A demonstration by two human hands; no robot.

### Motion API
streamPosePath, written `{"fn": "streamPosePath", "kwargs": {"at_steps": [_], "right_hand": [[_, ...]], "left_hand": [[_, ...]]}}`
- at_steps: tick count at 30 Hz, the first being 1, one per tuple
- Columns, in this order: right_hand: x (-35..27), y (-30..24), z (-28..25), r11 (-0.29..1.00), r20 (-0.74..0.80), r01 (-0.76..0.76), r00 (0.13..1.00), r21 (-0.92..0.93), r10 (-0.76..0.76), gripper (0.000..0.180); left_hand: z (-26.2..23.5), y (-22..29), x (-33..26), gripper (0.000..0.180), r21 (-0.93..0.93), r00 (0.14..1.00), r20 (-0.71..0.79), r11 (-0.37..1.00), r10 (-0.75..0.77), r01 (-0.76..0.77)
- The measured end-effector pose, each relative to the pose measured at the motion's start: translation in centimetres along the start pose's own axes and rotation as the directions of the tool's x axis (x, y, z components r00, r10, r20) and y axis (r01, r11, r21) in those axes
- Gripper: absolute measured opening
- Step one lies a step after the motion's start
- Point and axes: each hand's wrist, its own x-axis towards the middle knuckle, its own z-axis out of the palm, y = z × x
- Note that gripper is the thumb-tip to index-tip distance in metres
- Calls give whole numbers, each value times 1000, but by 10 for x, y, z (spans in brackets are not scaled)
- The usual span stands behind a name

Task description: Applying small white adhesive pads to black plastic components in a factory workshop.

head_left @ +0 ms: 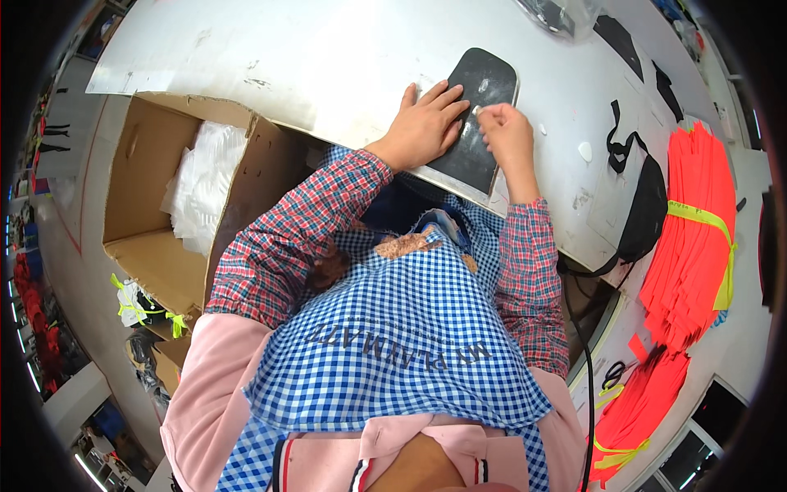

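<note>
While left hand (422,127) lies flat on black panel (479,119), right hand (502,127) pinches it, long axis away from body.

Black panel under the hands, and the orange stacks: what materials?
Black panel: looks like thin matte leather or synthetic sheet; flat, rounded corners, dull scuffs. Left hand presses it flat. Orange stacks: probably cut fabric; thin, limp layers bundled with yellow ties.

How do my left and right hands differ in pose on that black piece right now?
The left hand lies flat, palm down, fingers spread across the black piece; the right hand is curled, its fingertips pinched at a small spot on it. The left hand covers the piece's left side, the right hand its right side. Both touch the piece on the white table, and both arms wear red plaid sleeves.
</note>
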Motion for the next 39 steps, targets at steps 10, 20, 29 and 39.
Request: {"fn": "streamPosePath", "kwargs": {"at_steps": [10, 20, 29, 39], "right_hand": [[60, 2, 4, 973, -234, 121, 958, -196, -166, 25], [77, 13, -3, 972, -116, 63, 989, -226, -91, 29], [76, 7, -8, 946, -38, 93, 993, -310, -111, 28], [55, 5, -9, 947, -95, 157, 977, -279, -190, 25]], "left_hand": [[2, 0, 0, 42, 2, 1000, 14, 1000, 4, -4], [1, 0, 1, 43, 9, 1000, 20, 1000, 9, -10], [-1, 2, 1, 42, -6, 1000, 13, 1000, 10, -10], [2, -1, 0, 43, -21, 1000, 0, 999, 24, -24]]}}
